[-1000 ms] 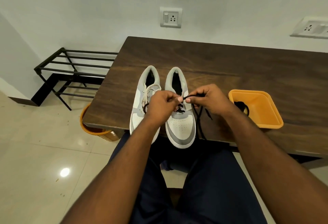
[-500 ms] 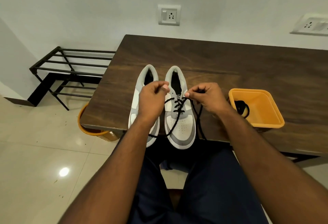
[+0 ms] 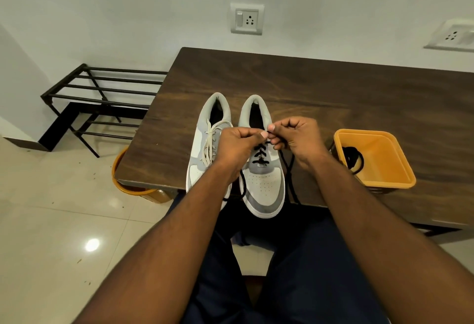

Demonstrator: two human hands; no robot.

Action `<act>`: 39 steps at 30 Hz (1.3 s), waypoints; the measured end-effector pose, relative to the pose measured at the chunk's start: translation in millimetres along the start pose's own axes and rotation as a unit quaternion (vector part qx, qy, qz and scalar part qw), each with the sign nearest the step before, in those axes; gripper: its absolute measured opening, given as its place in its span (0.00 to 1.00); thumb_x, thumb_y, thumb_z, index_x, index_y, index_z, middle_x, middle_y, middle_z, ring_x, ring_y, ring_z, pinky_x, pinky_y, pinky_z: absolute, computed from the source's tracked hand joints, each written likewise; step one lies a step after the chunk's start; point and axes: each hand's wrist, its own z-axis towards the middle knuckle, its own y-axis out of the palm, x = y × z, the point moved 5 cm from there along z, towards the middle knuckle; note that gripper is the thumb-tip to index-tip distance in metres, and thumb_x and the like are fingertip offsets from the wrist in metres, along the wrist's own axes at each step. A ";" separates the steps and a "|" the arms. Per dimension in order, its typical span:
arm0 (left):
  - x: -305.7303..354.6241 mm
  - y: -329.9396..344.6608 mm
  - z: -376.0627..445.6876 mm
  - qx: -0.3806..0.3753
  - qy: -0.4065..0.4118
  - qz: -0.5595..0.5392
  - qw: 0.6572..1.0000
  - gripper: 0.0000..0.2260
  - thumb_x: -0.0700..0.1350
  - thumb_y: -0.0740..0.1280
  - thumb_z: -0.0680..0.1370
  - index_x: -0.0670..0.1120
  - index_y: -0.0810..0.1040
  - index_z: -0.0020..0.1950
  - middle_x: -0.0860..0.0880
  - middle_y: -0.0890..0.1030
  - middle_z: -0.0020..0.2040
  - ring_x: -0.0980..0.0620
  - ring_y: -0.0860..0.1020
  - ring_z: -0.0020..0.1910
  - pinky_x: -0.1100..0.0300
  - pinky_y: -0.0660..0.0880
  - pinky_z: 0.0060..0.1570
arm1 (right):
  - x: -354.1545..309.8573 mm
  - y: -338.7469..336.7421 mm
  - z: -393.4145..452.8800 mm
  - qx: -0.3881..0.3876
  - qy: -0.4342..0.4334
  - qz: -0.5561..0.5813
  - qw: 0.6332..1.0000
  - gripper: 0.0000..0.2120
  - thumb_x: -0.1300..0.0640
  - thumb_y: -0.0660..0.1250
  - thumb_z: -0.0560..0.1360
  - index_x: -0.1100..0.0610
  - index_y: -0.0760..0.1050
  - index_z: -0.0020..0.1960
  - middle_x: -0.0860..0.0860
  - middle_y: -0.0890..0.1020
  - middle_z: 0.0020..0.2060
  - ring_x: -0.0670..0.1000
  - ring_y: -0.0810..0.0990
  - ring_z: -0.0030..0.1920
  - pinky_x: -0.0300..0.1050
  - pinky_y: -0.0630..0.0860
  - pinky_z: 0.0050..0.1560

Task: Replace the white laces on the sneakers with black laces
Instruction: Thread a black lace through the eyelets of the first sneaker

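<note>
Two sneakers are sitting at the near edge of the wooden table (image 3: 333,87), toes overhanging it. The table's far half is lying open behind them. The right sneaker (image 3: 264,185) is carrying a black lace (image 3: 259,155); the left sneaker (image 3: 202,149) is keeping its white lace (image 3: 210,141). The left hand (image 3: 237,148) and right hand (image 3: 297,139) are each pinching a black lace end with curled fingers. Since half a second ago, both hands are closing together above the right sneaker's tongue. An orange tub (image 3: 384,170) near the right edge is holding another black lace (image 3: 355,162). The pinched tips are hidden.
</note>
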 end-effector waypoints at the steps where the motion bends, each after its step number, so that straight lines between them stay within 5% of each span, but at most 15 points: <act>1: 0.5 -2.5 2.0 0.022 0.008 -0.001 1.000 0.03 0.36 0.72 0.75 0.38 0.84 0.47 0.46 0.85 0.38 0.56 0.84 0.37 0.68 0.77 0.38 | 0.9 -1.3 1.3 0.025 0.002 -0.002 1.000 0.07 0.60 0.72 0.73 0.65 0.80 0.41 0.54 0.82 0.30 0.48 0.79 0.28 0.38 0.78 0.31; 5: -5.4 -9.5 12.3 0.092 0.001 -0.002 0.996 0.01 0.38 0.74 0.73 0.42 0.86 0.43 0.46 0.86 0.38 0.51 0.85 0.41 0.61 0.80 0.43 | 9.8 -14.7 8.6 0.149 0.005 -0.046 0.988 0.12 0.54 0.70 0.76 0.60 0.78 0.37 0.53 0.81 0.29 0.47 0.78 0.27 0.42 0.77 0.31; 13: -6.5 -6.5 23.7 0.121 0.052 0.121 0.984 0.03 0.40 0.72 0.73 0.45 0.86 0.41 0.50 0.85 0.36 0.54 0.84 0.38 0.57 0.82 0.44 | 24.4 8.9 6.7 0.096 -0.006 -0.219 0.971 0.09 0.52 0.76 0.70 0.56 0.80 0.40 0.50 0.83 0.32 0.51 0.82 0.33 0.47 0.79 0.37; 17: -0.4 -1.2 20.3 0.099 0.104 0.264 0.954 0.05 0.43 0.69 0.74 0.48 0.85 0.41 0.53 0.84 0.36 0.56 0.82 0.36 0.56 0.81 0.42 | 31.5 7.3 6.2 0.091 0.017 -0.142 0.986 0.08 0.60 0.72 0.74 0.59 0.82 0.37 0.56 0.84 0.34 0.53 0.82 0.34 0.51 0.82 0.42; 21: -2.5 6.6 22.3 0.038 0.111 0.351 0.929 0.06 0.43 0.67 0.76 0.47 0.84 0.43 0.51 0.83 0.38 0.53 0.82 0.37 0.50 0.81 0.42 | 34.9 4.8 3.6 0.066 0.061 -0.046 0.995 0.08 0.64 0.68 0.76 0.60 0.81 0.38 0.55 0.81 0.32 0.48 0.78 0.34 0.38 0.79 0.37; 30: -8.5 12.3 28.1 0.004 0.114 0.409 0.905 0.08 0.45 0.65 0.78 0.47 0.81 0.40 0.49 0.82 0.35 0.49 0.81 0.35 0.47 0.80 0.40 | 39.2 3.9 5.2 0.050 0.065 -0.023 0.996 0.08 0.63 0.67 0.77 0.61 0.82 0.41 0.59 0.81 0.37 0.50 0.78 0.37 0.39 0.80 0.40; 39: -9.3 14.4 26.4 0.011 0.115 0.391 0.913 0.09 0.45 0.63 0.81 0.49 0.83 0.52 0.51 0.83 0.43 0.52 0.81 0.42 0.50 0.80 0.47 | 41.1 -0.8 10.3 0.016 0.061 -0.037 0.997 0.06 0.67 0.66 0.77 0.62 0.81 0.44 0.54 0.82 0.36 0.46 0.79 0.35 0.34 0.77 0.37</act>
